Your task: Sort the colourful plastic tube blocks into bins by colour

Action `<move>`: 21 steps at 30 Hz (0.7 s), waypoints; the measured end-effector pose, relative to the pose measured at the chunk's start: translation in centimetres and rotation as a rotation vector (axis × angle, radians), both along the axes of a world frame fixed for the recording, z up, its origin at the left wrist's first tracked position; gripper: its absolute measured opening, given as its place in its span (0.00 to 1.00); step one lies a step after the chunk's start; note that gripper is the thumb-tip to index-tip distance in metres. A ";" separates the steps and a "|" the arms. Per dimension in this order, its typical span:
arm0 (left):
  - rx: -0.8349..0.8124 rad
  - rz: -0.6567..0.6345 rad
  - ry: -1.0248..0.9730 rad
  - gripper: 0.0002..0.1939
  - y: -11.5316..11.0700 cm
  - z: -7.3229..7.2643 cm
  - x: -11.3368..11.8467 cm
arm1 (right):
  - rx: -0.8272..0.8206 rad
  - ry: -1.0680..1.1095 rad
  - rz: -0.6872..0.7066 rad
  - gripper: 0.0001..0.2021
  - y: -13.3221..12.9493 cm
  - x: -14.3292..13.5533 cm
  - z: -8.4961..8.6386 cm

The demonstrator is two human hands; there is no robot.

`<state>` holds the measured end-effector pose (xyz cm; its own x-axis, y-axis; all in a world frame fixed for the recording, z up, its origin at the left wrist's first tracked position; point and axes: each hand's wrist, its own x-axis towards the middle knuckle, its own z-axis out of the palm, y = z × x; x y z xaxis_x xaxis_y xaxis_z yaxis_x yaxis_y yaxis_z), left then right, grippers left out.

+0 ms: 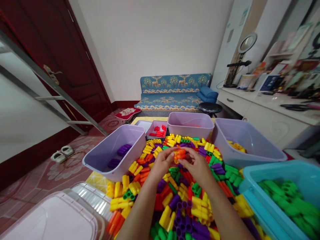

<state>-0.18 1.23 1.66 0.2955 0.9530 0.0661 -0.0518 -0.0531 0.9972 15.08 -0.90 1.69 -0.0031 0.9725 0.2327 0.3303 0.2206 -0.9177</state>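
Both hands meet over a heap of coloured plastic tube pieces [185, 220] in yellow, green, purple, orange and red. My left hand [165, 159] and my right hand [196, 163] are closed on orange plastic tube pieces [180, 154], one hand on each side. Fingers cover part of the orange pieces, so how they join cannot be made out. Beneath the hands, loose and joined pieces lie in a thick layer.
Around the heap stand a lilac bin [100, 160] with purple pieces, a small tray [150, 133] with red ones, a lilac bin [191, 121] behind, another [260, 156] with yellow pieces, and a turquoise bin [255, 180] with green ones. Lids [57, 216] lie front left.
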 end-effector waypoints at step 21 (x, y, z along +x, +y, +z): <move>0.014 -0.011 -0.036 0.24 -0.1 0.4 -0.4 | -0.117 0.111 0.106 0.17 -0.5 -0.5 0.4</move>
<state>-0.53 1.09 2.05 0.3028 0.9488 0.0903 -0.0879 -0.0666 0.9939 14.61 -1.43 2.11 -0.0879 0.9886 0.1226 0.2062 0.1384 -0.9687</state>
